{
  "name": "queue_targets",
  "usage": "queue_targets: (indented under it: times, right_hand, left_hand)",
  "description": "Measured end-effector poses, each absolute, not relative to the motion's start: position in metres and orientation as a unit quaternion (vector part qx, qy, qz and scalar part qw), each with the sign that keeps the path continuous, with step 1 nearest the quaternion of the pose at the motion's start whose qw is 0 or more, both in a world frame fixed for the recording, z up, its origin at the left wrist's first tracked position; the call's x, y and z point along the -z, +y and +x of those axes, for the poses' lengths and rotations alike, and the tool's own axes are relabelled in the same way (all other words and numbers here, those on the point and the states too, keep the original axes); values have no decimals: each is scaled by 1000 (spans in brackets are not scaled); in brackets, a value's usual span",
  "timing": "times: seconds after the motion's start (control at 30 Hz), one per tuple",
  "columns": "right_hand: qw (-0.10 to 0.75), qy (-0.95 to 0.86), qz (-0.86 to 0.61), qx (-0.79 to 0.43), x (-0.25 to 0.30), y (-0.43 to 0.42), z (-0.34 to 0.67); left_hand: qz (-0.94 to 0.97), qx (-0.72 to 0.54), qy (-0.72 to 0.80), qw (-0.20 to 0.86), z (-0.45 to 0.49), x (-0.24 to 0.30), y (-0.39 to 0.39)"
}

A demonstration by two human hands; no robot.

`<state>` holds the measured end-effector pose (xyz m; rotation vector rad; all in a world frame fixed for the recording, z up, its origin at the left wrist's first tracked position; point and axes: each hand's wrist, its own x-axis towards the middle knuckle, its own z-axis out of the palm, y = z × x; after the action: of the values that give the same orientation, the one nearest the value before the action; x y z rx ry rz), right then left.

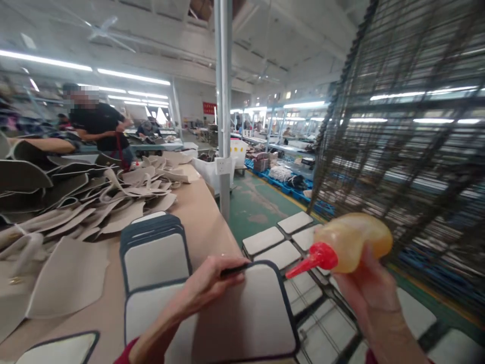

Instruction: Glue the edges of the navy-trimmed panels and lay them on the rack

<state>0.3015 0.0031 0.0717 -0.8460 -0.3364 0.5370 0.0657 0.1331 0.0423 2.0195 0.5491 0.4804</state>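
My left hand (212, 283) grips the top edge of a pale rectangular panel with a dark border (261, 303), which tilts up over the table's front edge. In my right hand (367, 293) lies a squeeze bottle (350, 237) of yellowish liquid. Its red pointed nozzle (314, 259) aims left, near the panel's upper right corner and apart from it. A stack of similar dark-edged panels (157, 258) rests on the table to the left of my left hand.
Loose beige pieces (125, 187) are heaped along the tan table (200, 202). Pale panels (261, 240) lie on a wire rack at right, below tilted wire racks (401, 126). A grey post (223, 101) stands beyond the table; a person in black (100, 124) is at the back left.
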Motion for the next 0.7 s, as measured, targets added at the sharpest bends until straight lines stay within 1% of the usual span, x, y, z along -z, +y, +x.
queue_targets:
  times: [0.17,0.3,0.53,0.7]
  right_hand:
    - [861,-190,-414,-225,-95,-37,328]
    - [849,-207,-431,-226,-99,-57,341]
    - [833,-222,-431,-268,-94,-75,359]
    - [795,-282,-457,-283,-92,-83,365]
  left_hand:
    - [878,-19,46,476,114,-82,139]
    - [875,66,-47,477,147,-108,135]
    - [851,173,-127,480,179,-137,106]
    - [832,221,-145,488,193,-130,99]
